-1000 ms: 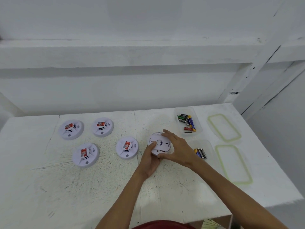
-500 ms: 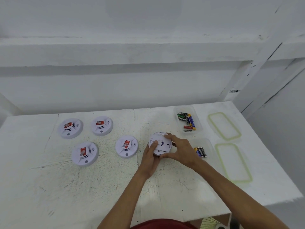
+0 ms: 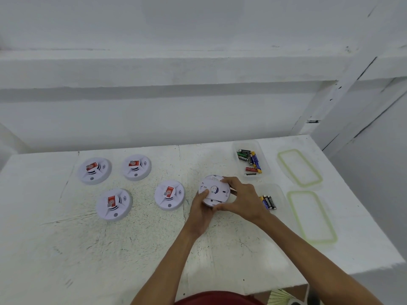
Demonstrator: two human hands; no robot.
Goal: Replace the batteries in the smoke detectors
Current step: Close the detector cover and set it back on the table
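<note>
Gripping the back-up smoke detector (image 3: 214, 190) from both sides, centre-right on the worktop (image 3: 132, 249). Left hand (image 3: 200, 209) cupped at the near-left rim, thumb laid on the back. Right hand (image 3: 244, 200) spanning the right edge, fingers over the far rim, thumb at the near. Both grips closed round it. Same hold and spot as half a second ago, beside the near battery tub (image 3: 280, 194).
</note>
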